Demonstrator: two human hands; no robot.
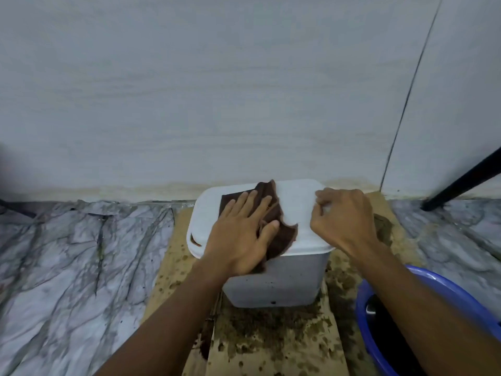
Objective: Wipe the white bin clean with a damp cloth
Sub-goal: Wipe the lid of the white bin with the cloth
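The white bin (273, 283) stands on stained cardboard against the wall, its lid (294, 204) closed. A dark brown cloth (282, 234) lies spread over the left half of the lid and hangs a little over the front edge. My left hand (241, 234) presses flat on the cloth with straight fingers. My right hand (344, 218) sits on the lid's right side with its fingers curled round the lid's edge. Small dark specks dot the bin's front wall.
Brown cardboard (271, 340), wet and speckled with dark stains, lies under the bin on a grey marbled floor (67, 267). A blue bucket (444, 283) stands at the lower right under my right forearm. A black pole (466, 180) leans at the right. The pale wall (217, 90) rises directly behind.
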